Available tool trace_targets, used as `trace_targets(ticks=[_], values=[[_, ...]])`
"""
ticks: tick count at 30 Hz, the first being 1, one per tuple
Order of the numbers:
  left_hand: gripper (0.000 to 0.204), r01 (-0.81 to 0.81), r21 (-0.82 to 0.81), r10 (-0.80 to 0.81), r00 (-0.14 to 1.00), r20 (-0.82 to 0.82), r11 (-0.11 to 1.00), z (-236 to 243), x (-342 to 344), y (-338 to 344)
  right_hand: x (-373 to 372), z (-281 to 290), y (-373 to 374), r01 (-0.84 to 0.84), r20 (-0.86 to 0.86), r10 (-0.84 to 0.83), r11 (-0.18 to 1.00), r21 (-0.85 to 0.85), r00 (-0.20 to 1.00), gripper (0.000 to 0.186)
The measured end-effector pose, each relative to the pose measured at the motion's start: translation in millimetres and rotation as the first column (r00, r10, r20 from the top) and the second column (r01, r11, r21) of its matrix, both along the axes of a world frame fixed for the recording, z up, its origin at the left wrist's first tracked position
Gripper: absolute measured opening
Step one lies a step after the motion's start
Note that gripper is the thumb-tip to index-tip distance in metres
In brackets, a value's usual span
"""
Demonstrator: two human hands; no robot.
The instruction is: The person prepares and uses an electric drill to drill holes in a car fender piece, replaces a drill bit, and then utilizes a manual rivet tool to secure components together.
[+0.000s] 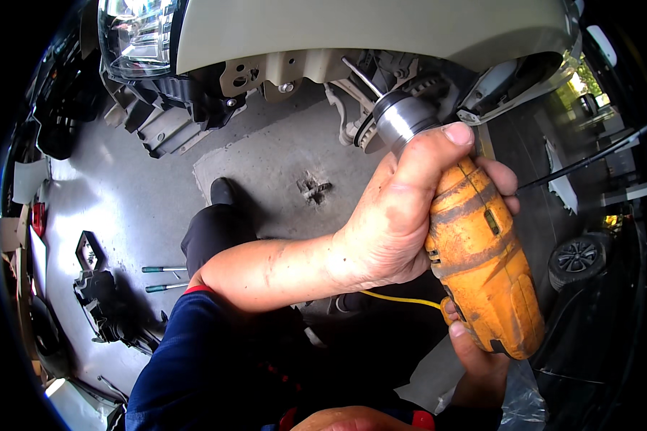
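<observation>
A worn orange power drill (492, 266) is held between both hands, its silver chuck (402, 115) and long thin bit (363, 77) pointing up and left. My left hand (402, 208) wraps around the front of the drill's body, thumb up beside the chuck. At the rear, my right hand (478, 359) is closed around the handle end; the body hides part of its fingers. The bit reaches up toward the underside of a car's pale fender (352, 29). Whether its tip touches anything there I cannot tell.
A headlight (138, 36) sits at the upper left, above exposed metal brackets (266, 70). Behind the chuck is a brake disc (369, 136). A yellow cord (402, 297) runs left from the handle. Black parts (108, 305) and green-handled tools (164, 270) lie on the floor; a wheel (577, 256) stands right.
</observation>
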State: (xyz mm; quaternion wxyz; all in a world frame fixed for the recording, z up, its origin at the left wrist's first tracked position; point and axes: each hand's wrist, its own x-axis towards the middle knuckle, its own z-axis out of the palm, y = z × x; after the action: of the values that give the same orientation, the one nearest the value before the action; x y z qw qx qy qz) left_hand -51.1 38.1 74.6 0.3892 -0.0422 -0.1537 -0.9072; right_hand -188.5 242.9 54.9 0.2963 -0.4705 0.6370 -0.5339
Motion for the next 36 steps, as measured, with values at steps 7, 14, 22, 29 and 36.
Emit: trace_targets(ticks=[7, 14, 22, 29, 36], values=[[0.051, -0.016, -0.033, 0.017, 0.999, 0.039, 0.999, -1.1, 4.0, -1.0, -0.1, 13.6, -3.4, -0.006, -0.050, 0.011, 0.995, 0.100, 0.999, 0.052], [0.052, -0.033, -0.020, 0.034, 0.998, 0.044, 0.999, 2.3, 3.2, 0.5, -2.7, 9.8, -1.6, -0.015, 0.049, 0.011, 0.997, 0.077, 0.999, 0.049], [0.050, -0.024, 0.010, 0.024, 1.000, 0.008, 1.000, 3.1, 0.7, -0.4, -7.1, 15.8, -3.2, 0.022, 0.113, -0.039, 0.989, 0.143, 0.993, 0.050], [0.051, -0.010, 0.028, 0.011, 1.000, -0.009, 1.000, 4.5, -1.9, 0.0, -6.2, 22.4, -1.4, 0.041, -0.058, -0.034, 0.992, 0.118, 0.998, 0.046], [0.052, -0.022, 0.046, 0.022, 1.000, 0.000, 0.999, 7.8, -0.2, -3.9, -8.7, 9.5, 1.6, -0.008, -0.394, 0.027, 0.999, 0.050, 0.919, 0.046]])
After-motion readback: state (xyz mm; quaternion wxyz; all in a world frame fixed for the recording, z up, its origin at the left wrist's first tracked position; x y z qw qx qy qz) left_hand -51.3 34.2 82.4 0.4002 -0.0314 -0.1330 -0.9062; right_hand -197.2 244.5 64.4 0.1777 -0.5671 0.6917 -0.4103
